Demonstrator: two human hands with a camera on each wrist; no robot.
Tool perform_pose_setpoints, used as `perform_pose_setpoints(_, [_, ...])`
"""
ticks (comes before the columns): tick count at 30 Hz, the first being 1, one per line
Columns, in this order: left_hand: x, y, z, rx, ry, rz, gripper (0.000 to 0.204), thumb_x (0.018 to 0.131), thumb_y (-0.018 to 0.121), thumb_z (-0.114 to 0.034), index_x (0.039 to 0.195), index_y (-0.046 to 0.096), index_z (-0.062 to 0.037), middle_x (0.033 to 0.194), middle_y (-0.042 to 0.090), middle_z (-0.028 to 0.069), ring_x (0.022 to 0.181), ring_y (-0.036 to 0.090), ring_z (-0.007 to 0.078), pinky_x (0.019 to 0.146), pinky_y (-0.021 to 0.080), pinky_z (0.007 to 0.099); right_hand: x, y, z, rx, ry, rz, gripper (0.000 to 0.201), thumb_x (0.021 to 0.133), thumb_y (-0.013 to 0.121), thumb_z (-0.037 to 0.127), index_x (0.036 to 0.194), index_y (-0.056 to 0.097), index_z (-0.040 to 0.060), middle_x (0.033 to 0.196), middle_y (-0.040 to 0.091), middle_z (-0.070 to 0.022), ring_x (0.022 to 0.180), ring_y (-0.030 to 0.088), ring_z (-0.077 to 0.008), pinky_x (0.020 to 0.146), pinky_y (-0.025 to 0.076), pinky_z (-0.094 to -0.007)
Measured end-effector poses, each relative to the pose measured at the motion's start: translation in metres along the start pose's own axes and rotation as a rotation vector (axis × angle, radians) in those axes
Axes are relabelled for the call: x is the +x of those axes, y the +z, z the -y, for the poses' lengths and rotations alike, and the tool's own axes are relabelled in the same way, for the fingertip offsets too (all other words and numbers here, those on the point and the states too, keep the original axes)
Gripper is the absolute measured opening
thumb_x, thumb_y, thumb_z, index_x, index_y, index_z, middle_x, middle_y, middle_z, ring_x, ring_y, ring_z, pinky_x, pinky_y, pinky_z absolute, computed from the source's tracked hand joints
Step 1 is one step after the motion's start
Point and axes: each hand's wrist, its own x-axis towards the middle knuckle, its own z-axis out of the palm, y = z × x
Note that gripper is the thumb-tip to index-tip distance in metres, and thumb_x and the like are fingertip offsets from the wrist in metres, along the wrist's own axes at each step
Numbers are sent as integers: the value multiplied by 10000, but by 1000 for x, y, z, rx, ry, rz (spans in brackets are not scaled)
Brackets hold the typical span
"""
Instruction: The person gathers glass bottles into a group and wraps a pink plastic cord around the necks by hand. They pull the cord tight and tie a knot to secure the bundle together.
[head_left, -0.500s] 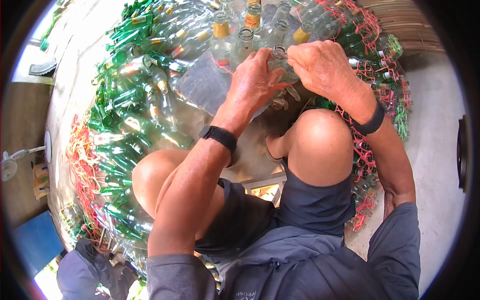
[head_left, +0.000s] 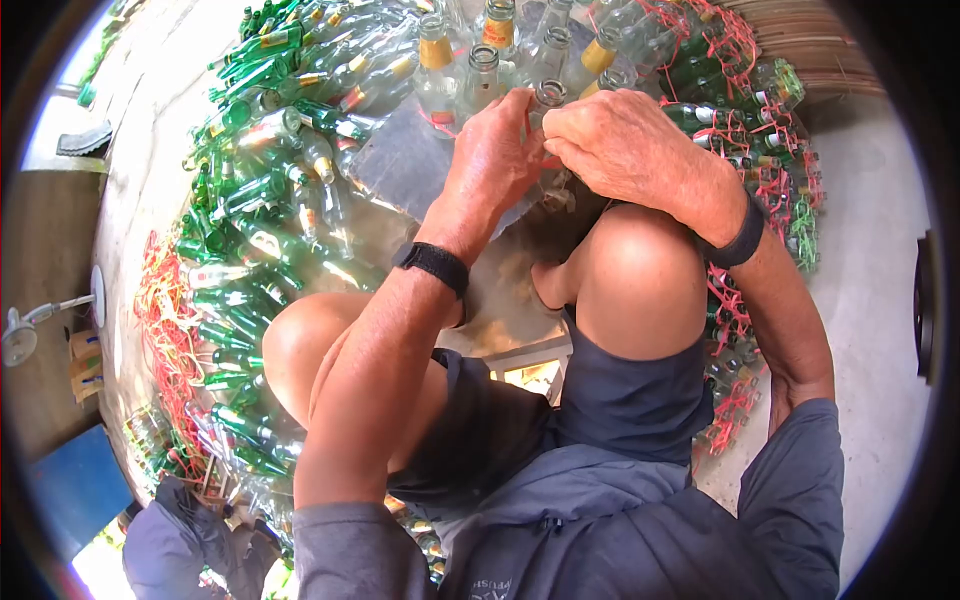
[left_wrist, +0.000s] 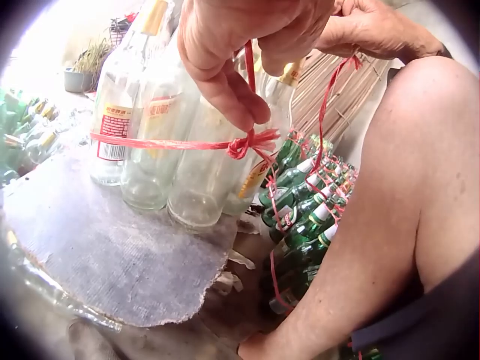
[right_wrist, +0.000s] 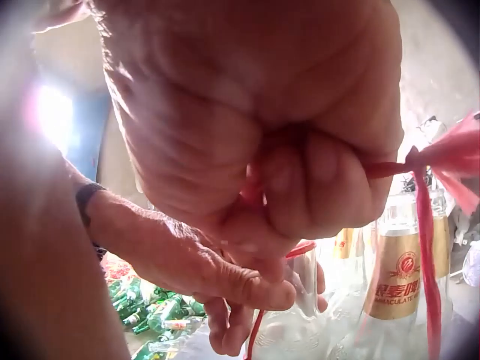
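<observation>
Several clear glass bottles (left_wrist: pixel 146 161) with gold neck labels stand upright together on a grey board (left_wrist: pixel 112 247). Red plastic twine (left_wrist: pixel 180 144) runs round them and is knotted at the near side. My left hand (head_left: pixel 485 165) is at the nearest bottle's neck, its fingers pinching a red strand that rises from the knot. Close beside it, my right hand (head_left: pixel 630 140) curls tightly round the twine. In the right wrist view, a knotted tail of twine (right_wrist: pixel 426 161) sticks out past the right hand, and a strand hangs down before a gold bottle label (right_wrist: pixel 397 274).
Green bottles (head_left: pixel 250 195) lie in a large heap to the left. Twine-tied bundles of bottles (head_left: pixel 780 170) stand at the right, past my knee (head_left: pixel 640 275). Loose red twine (head_left: pixel 165 320) is piled at the far left. Another person (head_left: pixel 190 540) is at the lower left.
Both hands have shifted left, and the right hand has come closer to the left one, overlapping it in the head view. The bottles still stand on the board.
</observation>
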Motion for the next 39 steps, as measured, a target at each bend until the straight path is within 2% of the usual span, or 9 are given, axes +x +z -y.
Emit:
perform_pose_setpoints(12, [-19,-22,-11,48,67,-96,373,851,718,-116,1206,648,-27,1116,697,236,1041,675,442,878,549,488,5,-15,9,5,-3,35,178,897,627,167,832,684,11,768,684,-245,799,708,-422,709,562,-512])
perform_pose_setpoints(14, [-19,-26,-14,84,163,-153,417,813,781,-75,1209,655,-37,1029,746,128,653,683,214,656,559,346,7,-19,11,48,13,55,184,885,616,162,861,701,1,788,688,-251,813,701,-432,731,559,-510])
perform_pose_setpoints(21, [-27,-25,-27,-14,87,-67,335,842,749,-85,1169,686,-47,958,739,86,654,684,132,637,548,313,10,-21,11,208,34,47,176,840,586,118,819,689,-23,810,675,-268,837,680,-456,750,533,-539])
perform_pose_setpoints(23, [-28,-24,-25,-215,-18,41,296,872,722,-87,1165,702,-50,944,736,78,706,688,104,676,553,308,9,-20,10,217,39,40,180,836,587,122,780,665,-31,805,660,-277,836,675,-458,738,522,-543])
perform_pose_setpoints(26, [-31,-18,-20,-140,111,-50,274,897,698,-79,1170,710,-54,922,737,78,750,691,112,717,559,312,8,-24,12,296,51,10,183,831,598,131,752,635,-29,774,650,-268,779,656,-457,692,511,-518])
perform_pose_setpoints(27, [-33,-22,-31,-286,12,0,253,904,690,-65,1155,716,-52,936,741,77,762,688,136,742,559,317,8,-25,11,293,47,6,183,831,598,131,752,635,-29,774,650,-268,779,656,-457,692,511,-518])
perform_pose_setpoints(30, [-33,-14,-23,-293,71,-50,231,927,680,-64,1152,728,-52,920,736,67,763,686,121,727,561,315,9,-28,7,383,111,78,191,832,620,149,757,630,-27,734,636,-249,691,635,-420,646,495,-479])
perform_pose_setpoints(37, [-37,-6,-25,-359,17,-110,195,997,674,-133,1149,738,-29,841,707,51,706,678,96,640,556,297,0,-45,-3,598,238,188,219,888,666,193,832,671,-18,639,584,-105,603,550,-160,573,430,-357])
perform_pose_setpoints(39, [-36,-9,-28,-590,-164,-55,220,1023,665,-179,1141,735,-7,870,711,52,677,674,105,609,553,289,-6,-55,-4,611,263,206,226,900,676,202,850,677,-18,629,562,-67,607,519,-123,565,414,-335])
